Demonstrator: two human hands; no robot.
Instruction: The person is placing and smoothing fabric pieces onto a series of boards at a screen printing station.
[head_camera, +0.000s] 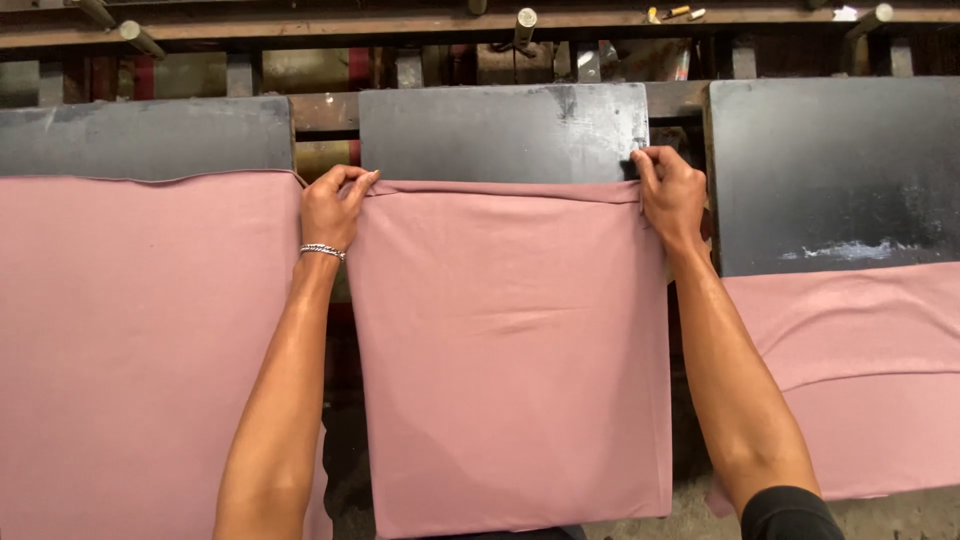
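Three dark flat boards stand side by side: a left board, a middle board and a right board. Three pink cloths lie over them, one on each: a left cloth, a middle cloth and a right cloth. Two hands are in view, the left hand and the right hand. One silver bracelet circles the left wrist.

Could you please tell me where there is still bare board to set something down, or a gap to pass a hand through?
Bare dark board shows above the pink cloth on the middle board, and widest on the right board. The left board shows a narrow strip. The left hand and right hand fill the gaps at the cloth's top corners.
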